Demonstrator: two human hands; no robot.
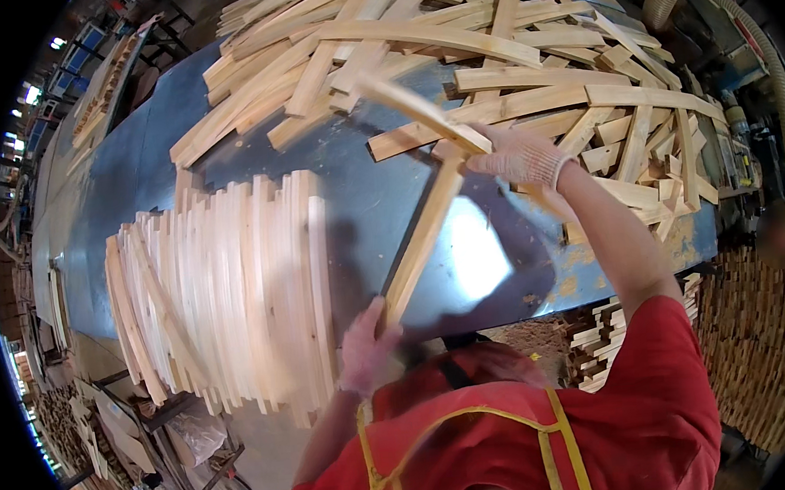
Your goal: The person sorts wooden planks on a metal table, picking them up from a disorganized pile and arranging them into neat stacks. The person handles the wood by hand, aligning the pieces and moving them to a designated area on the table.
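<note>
My left hand (366, 349), in a pale glove, is closed round the near end of a wooden slat (421, 241). That slat slants away over the metal table, and its far end reaches up close to my right hand. My right hand (521, 156), gloved too, grips the near end of another wooden slat (419, 108), which is smeared by motion and points to the far left. Left of my hands lies a row of pale slats (231, 284) set side by side, with one slat (167, 302) lying aslant on top. A loose heap of slats (510, 105) covers the far and right part.
The blue-grey metal table (123, 173) bears sawdust at its right edge. Ribbed hoses (778, 91) hang at the right. Stacked wood pieces (763, 337) stand at the lower right, with more strips (599, 340) below the table edge. A metal frame (174, 442) stands at the lower left.
</note>
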